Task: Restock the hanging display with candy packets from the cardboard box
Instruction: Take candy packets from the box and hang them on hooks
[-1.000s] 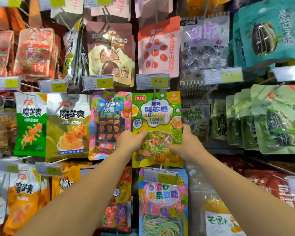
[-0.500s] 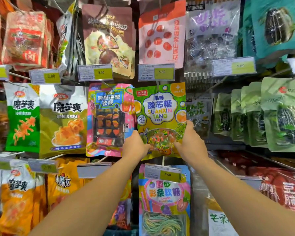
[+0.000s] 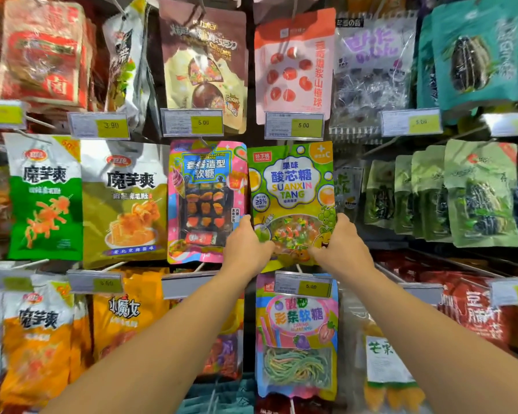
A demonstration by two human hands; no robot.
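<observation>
**Soft candy pouch, held low at both edges**

While it hangs just below the 5.00 price tag (image 3: 293, 126), the green candy packet (image 3: 290, 186) looks light, limp and slick. The left hand (image 3: 247, 242) and right hand (image 3: 340, 243) pinch its lower corners; gripping nearer its top would probably steady it better.

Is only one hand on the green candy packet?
No: the left hand and right hand both grip the green packet at its lower corners.
</observation>
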